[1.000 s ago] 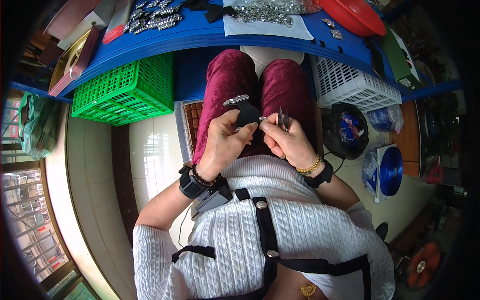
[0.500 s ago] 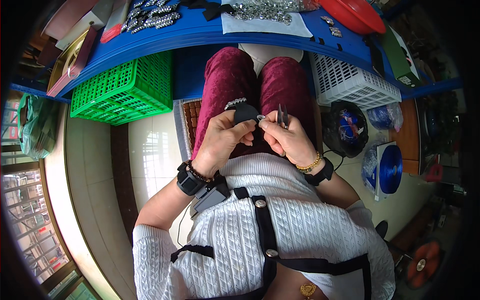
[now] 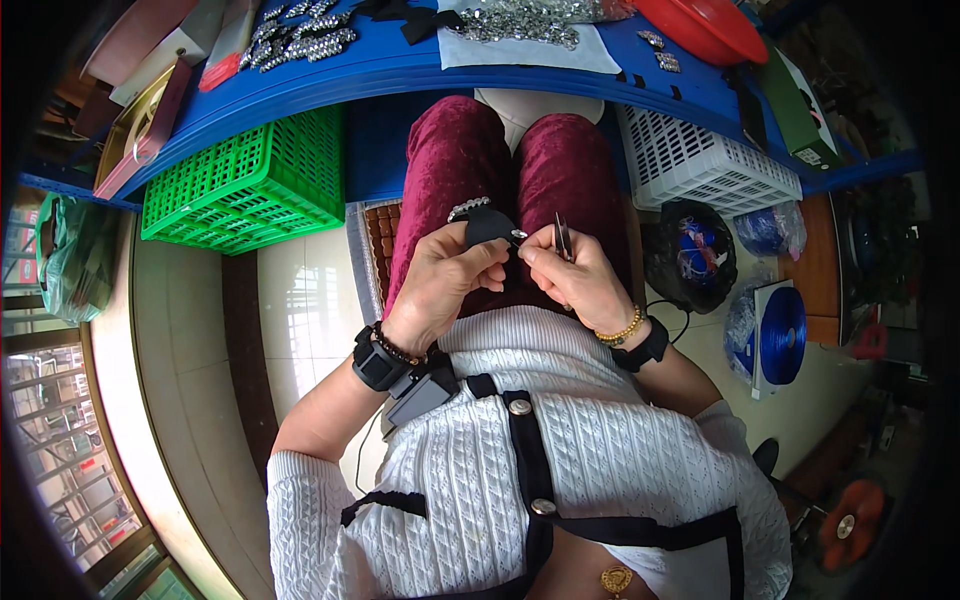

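Above my lap, my left hand point(image 3: 446, 268) pinches a black fabric strap point(image 3: 486, 227). A row of shiny clear rhinestones point(image 3: 469, 208) runs along the strap's far end. At its right tip sits a single clear stone point(image 3: 518, 235), touched by my right fingertips. My right hand point(image 3: 577, 268) is closed, with small pointed metal snips point(image 3: 562, 238) tucked in it, the blades pointing away from me. Any needle or thread between the fingertips is too small to make out.
A blue table point(image 3: 400, 75) lies ahead, bearing rhinestone pieces point(image 3: 310, 35), a white cloth point(image 3: 590, 50) with loose stones and a red basin point(image 3: 705, 30). Below stand a green crate point(image 3: 250, 185) and a white crate point(image 3: 700, 160). A black bag point(image 3: 690, 255) and blue ribbon spool point(image 3: 780, 338) are at right.
The snips have turned slightly in my right hand, their blades now looking closer together. The stone at the strap's tip has tilted a little; both hands stay nearly in place.
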`<state>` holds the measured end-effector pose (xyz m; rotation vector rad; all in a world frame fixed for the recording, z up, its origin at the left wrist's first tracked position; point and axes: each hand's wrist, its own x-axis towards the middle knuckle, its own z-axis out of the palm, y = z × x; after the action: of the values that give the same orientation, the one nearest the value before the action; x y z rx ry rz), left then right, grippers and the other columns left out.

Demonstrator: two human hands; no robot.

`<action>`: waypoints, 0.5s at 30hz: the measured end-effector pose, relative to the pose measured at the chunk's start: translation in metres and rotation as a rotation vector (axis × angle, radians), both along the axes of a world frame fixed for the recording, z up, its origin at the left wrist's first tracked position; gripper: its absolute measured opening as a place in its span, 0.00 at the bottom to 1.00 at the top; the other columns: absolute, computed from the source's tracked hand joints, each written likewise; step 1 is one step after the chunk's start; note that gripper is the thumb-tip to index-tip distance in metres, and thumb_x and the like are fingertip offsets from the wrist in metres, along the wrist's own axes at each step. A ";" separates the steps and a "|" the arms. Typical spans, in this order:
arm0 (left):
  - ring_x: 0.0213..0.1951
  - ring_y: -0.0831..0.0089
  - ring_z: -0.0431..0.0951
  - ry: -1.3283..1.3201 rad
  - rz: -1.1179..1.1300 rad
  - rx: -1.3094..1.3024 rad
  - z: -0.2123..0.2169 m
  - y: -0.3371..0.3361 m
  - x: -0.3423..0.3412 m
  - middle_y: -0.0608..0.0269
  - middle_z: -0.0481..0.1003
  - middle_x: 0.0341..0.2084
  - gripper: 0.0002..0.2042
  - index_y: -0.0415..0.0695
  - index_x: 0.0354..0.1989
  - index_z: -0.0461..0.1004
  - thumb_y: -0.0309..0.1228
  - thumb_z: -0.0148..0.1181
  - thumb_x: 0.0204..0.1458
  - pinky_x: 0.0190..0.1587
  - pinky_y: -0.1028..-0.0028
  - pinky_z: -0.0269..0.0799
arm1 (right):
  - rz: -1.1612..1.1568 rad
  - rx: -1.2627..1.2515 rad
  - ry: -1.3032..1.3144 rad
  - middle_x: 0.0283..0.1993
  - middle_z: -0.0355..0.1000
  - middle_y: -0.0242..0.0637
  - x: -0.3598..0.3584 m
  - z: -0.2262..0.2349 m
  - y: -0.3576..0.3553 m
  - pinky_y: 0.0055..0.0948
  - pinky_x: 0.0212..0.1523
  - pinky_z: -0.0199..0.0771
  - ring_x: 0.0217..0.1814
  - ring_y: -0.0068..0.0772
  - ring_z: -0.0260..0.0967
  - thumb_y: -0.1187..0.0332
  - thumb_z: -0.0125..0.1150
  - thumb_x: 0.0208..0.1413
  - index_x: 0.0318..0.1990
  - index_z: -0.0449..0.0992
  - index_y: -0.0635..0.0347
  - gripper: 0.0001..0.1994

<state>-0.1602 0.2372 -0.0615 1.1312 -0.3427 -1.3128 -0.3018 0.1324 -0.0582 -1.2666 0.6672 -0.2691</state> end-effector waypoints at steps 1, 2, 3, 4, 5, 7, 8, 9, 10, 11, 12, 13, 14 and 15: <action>0.23 0.80 0.72 0.004 -0.004 -0.006 -0.001 0.000 0.000 0.65 0.72 0.23 0.04 0.38 0.33 0.73 0.25 0.55 0.51 0.29 0.81 0.72 | 0.002 -0.010 0.001 0.18 0.60 0.24 0.000 0.000 0.000 0.11 0.13 0.48 0.15 0.09 0.50 0.70 0.52 0.56 0.31 0.69 0.61 0.05; 0.24 0.80 0.72 0.008 -0.007 -0.012 -0.002 0.000 0.000 0.65 0.72 0.23 0.04 0.38 0.33 0.73 0.25 0.55 0.51 0.29 0.81 0.72 | 0.001 -0.010 0.001 0.18 0.60 0.24 0.000 0.000 0.000 0.11 0.13 0.48 0.15 0.09 0.50 0.70 0.52 0.56 0.31 0.69 0.61 0.05; 0.24 0.80 0.72 0.012 -0.011 -0.018 -0.003 0.000 0.001 0.66 0.73 0.23 0.04 0.39 0.33 0.73 0.26 0.55 0.51 0.29 0.81 0.72 | 0.004 -0.024 -0.005 0.18 0.60 0.24 0.000 -0.001 0.000 0.11 0.13 0.48 0.15 0.09 0.50 0.70 0.52 0.56 0.30 0.69 0.61 0.05; 0.24 0.80 0.72 0.011 -0.012 -0.018 -0.004 0.000 0.001 0.66 0.73 0.23 0.04 0.39 0.33 0.73 0.26 0.55 0.51 0.29 0.81 0.72 | 0.007 -0.037 -0.011 0.18 0.61 0.24 0.000 -0.003 0.000 0.11 0.13 0.48 0.15 0.09 0.50 0.70 0.53 0.56 0.30 0.69 0.61 0.05; 0.24 0.80 0.72 0.009 -0.019 -0.018 -0.005 0.001 0.001 0.66 0.73 0.24 0.04 0.39 0.33 0.73 0.26 0.55 0.52 0.29 0.81 0.72 | 0.010 -0.051 -0.016 0.18 0.61 0.24 0.000 -0.003 0.000 0.11 0.13 0.48 0.15 0.09 0.50 0.70 0.53 0.56 0.30 0.69 0.61 0.05; 0.25 0.80 0.73 0.005 -0.031 -0.019 -0.005 0.001 0.002 0.66 0.73 0.25 0.04 0.39 0.33 0.73 0.26 0.55 0.52 0.30 0.81 0.72 | 0.010 -0.058 -0.020 0.18 0.61 0.24 0.001 -0.004 0.000 0.11 0.13 0.48 0.15 0.09 0.50 0.69 0.53 0.56 0.30 0.69 0.60 0.05; 0.25 0.80 0.73 0.005 -0.033 -0.018 -0.005 0.001 0.002 0.66 0.73 0.25 0.04 0.39 0.33 0.73 0.26 0.55 0.52 0.30 0.81 0.72 | 0.010 -0.065 -0.023 0.18 0.61 0.24 0.001 -0.004 0.000 0.11 0.13 0.48 0.15 0.09 0.50 0.69 0.52 0.56 0.30 0.69 0.60 0.06; 0.25 0.80 0.73 0.008 -0.031 -0.016 -0.005 0.001 0.002 0.66 0.73 0.25 0.04 0.39 0.33 0.73 0.26 0.55 0.52 0.30 0.81 0.72 | 0.010 -0.072 -0.026 0.18 0.61 0.24 0.001 -0.004 0.000 0.11 0.13 0.48 0.15 0.09 0.50 0.69 0.52 0.56 0.30 0.68 0.60 0.06; 0.25 0.80 0.73 0.011 -0.030 -0.013 -0.004 0.001 0.002 0.66 0.73 0.25 0.04 0.39 0.33 0.73 0.26 0.55 0.52 0.30 0.81 0.72 | 0.009 -0.072 -0.026 0.18 0.61 0.24 0.001 -0.004 0.000 0.11 0.13 0.48 0.15 0.09 0.50 0.69 0.52 0.56 0.30 0.68 0.60 0.06; 0.25 0.80 0.73 0.014 -0.028 -0.010 -0.004 0.001 0.002 0.65 0.73 0.25 0.04 0.39 0.33 0.73 0.26 0.55 0.52 0.30 0.81 0.72 | 0.016 -0.075 -0.032 0.18 0.61 0.24 0.001 -0.005 -0.001 0.11 0.13 0.48 0.15 0.09 0.50 0.69 0.52 0.56 0.30 0.68 0.60 0.06; 0.25 0.80 0.73 0.013 -0.029 -0.010 -0.004 0.000 0.002 0.65 0.73 0.25 0.04 0.39 0.33 0.73 0.26 0.55 0.52 0.30 0.81 0.72 | 0.024 -0.077 -0.038 0.18 0.61 0.24 0.001 -0.005 -0.001 0.11 0.13 0.48 0.15 0.09 0.50 0.69 0.52 0.57 0.30 0.68 0.59 0.06; 0.25 0.80 0.73 0.014 -0.030 -0.010 -0.004 0.000 0.002 0.66 0.73 0.25 0.04 0.39 0.33 0.73 0.26 0.55 0.52 0.30 0.81 0.72 | 0.032 -0.080 -0.044 0.18 0.61 0.24 0.001 -0.005 -0.001 0.11 0.13 0.48 0.15 0.09 0.50 0.69 0.52 0.57 0.30 0.68 0.59 0.06; 0.25 0.80 0.73 0.015 -0.032 -0.011 -0.005 0.000 0.001 0.66 0.73 0.25 0.04 0.39 0.33 0.73 0.26 0.55 0.52 0.30 0.81 0.72 | 0.030 -0.080 -0.044 0.18 0.61 0.24 0.001 -0.005 -0.001 0.11 0.13 0.48 0.15 0.09 0.50 0.69 0.52 0.57 0.30 0.68 0.59 0.06; 0.25 0.80 0.73 0.017 -0.034 -0.012 -0.005 0.000 0.001 0.66 0.73 0.25 0.04 0.39 0.33 0.73 0.26 0.55 0.52 0.30 0.81 0.72 | 0.029 -0.069 -0.049 0.18 0.61 0.24 0.001 -0.005 -0.001 0.11 0.13 0.48 0.15 0.08 0.50 0.69 0.52 0.57 0.30 0.68 0.59 0.06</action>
<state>-0.1590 0.2376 -0.0661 1.1080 -0.3583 -1.3475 -0.3012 0.1316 -0.0628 -1.3307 0.6017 -0.3011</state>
